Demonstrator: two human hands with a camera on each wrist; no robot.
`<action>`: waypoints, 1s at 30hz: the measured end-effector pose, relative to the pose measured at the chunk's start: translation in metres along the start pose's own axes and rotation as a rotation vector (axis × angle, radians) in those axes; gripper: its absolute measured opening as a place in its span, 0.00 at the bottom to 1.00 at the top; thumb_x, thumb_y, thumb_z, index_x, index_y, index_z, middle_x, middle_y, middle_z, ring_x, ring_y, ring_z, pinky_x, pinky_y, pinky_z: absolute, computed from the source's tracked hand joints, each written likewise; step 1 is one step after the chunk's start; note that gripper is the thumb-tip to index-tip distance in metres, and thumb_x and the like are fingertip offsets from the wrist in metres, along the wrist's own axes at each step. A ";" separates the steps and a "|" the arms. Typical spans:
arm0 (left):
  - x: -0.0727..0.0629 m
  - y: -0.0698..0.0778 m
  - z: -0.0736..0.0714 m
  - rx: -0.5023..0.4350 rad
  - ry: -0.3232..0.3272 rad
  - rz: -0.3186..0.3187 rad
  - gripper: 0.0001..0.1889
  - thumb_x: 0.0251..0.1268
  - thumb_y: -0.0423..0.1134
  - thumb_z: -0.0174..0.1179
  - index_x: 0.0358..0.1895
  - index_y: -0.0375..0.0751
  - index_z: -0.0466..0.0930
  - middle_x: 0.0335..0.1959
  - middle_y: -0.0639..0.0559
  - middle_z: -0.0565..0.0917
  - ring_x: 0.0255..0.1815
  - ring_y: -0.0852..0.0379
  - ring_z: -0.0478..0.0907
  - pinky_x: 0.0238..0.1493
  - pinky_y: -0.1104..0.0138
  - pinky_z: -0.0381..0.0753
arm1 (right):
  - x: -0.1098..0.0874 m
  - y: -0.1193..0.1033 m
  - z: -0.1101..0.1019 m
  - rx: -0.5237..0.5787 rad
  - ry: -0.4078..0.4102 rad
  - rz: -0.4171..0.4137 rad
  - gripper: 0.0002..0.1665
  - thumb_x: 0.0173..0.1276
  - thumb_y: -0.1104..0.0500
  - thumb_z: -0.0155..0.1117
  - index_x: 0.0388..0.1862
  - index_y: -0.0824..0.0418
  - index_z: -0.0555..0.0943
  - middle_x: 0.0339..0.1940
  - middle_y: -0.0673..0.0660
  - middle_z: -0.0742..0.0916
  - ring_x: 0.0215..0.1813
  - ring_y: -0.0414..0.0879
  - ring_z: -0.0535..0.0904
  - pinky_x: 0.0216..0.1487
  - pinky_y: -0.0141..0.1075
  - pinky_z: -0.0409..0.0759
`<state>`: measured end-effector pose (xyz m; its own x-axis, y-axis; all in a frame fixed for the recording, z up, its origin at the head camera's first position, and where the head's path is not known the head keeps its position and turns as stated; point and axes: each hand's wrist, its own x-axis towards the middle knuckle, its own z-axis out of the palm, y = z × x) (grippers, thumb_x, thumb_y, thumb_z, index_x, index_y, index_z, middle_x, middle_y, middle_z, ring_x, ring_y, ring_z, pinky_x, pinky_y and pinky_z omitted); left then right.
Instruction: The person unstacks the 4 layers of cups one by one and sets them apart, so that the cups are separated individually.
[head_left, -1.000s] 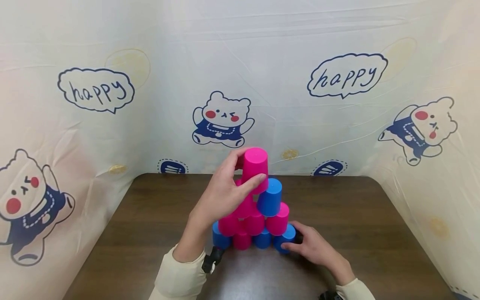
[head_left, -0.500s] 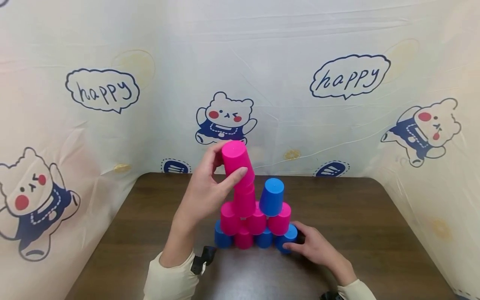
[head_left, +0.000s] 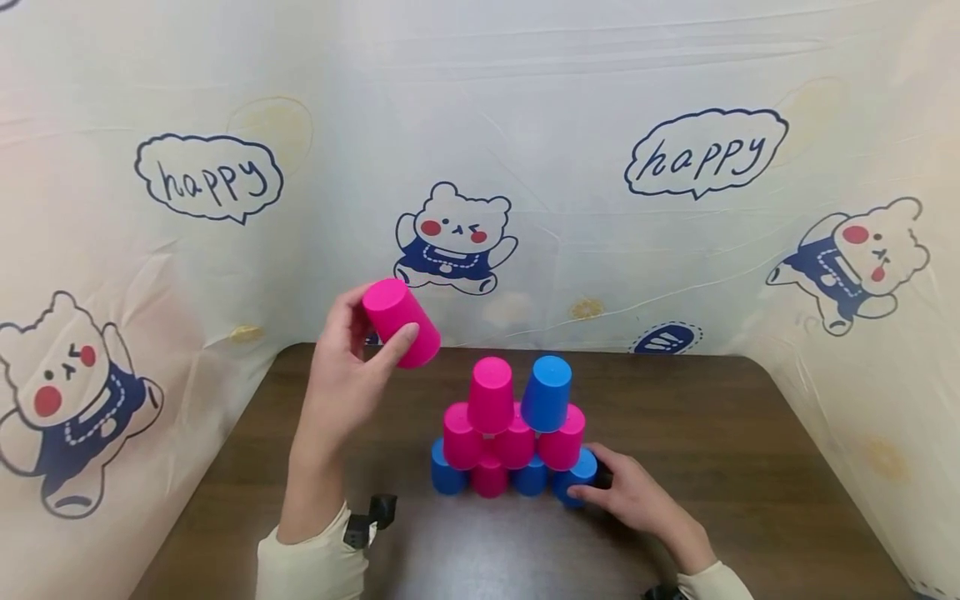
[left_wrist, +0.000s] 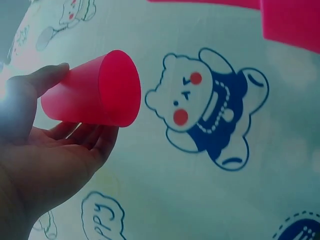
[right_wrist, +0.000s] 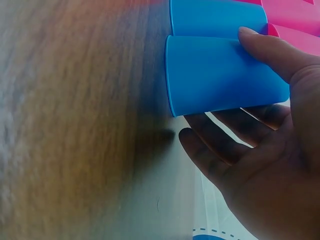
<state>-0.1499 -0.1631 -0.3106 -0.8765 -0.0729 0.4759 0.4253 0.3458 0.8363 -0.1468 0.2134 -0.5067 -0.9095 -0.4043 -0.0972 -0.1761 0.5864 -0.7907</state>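
My left hand (head_left: 345, 379) grips a pink plastic cup (head_left: 405, 325) in the air, left of and above the stack. The cup is tilted, and its open mouth shows in the left wrist view. A pyramid of upside-down cups stands mid-table: on its top tier are a pink cup (head_left: 491, 396) and a blue cup (head_left: 546, 394), side by side. Three pink cups (head_left: 462, 437) form the tier below, over a bottom row of blue and pink cups. My right hand (head_left: 633, 492) holds the rightmost bottom blue cup (right_wrist: 220, 75), thumb on one side and fingers on the other.
A dark wooden table (head_left: 712, 425) carries the stack. Behind it and at both sides hangs a pale cloth (head_left: 570, 250) printed with bears and "happy" bubbles. Each wrist wears a black camera mount, the left one (head_left: 367, 521) close above the table.
My left hand has lifted the pink cup off the top-tier cups and carried it left, tilting it. The stack's top tier now shows in full. My right hand stays at the bottom blue cup.
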 end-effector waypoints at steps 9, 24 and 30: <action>-0.010 -0.029 -0.024 0.022 0.079 -0.129 0.35 0.69 0.37 0.71 0.76 0.46 0.65 0.67 0.53 0.75 0.66 0.56 0.74 0.61 0.74 0.81 | 0.000 -0.002 0.001 -0.003 -0.001 0.003 0.35 0.68 0.43 0.76 0.69 0.53 0.78 0.61 0.54 0.87 0.60 0.55 0.84 0.62 0.60 0.84; -0.022 -0.075 -0.047 0.041 0.181 -0.333 0.35 0.71 0.35 0.69 0.76 0.42 0.63 0.69 0.49 0.74 0.65 0.56 0.73 0.63 0.74 0.79 | 0.000 -0.003 0.000 0.000 -0.004 -0.007 0.33 0.69 0.44 0.76 0.68 0.54 0.78 0.60 0.54 0.87 0.60 0.55 0.84 0.61 0.60 0.84; -0.025 -0.097 -0.055 0.076 0.204 -0.426 0.37 0.71 0.34 0.68 0.78 0.40 0.60 0.73 0.43 0.72 0.70 0.48 0.71 0.75 0.52 0.75 | 0.000 -0.004 0.000 -0.002 -0.006 -0.001 0.34 0.69 0.44 0.76 0.69 0.54 0.78 0.60 0.55 0.87 0.61 0.56 0.84 0.62 0.61 0.83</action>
<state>-0.1565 -0.2462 -0.3888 -0.9040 -0.4023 0.1449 0.0134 0.3121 0.9500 -0.1462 0.2116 -0.5034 -0.9071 -0.4089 -0.1005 -0.1775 0.5878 -0.7893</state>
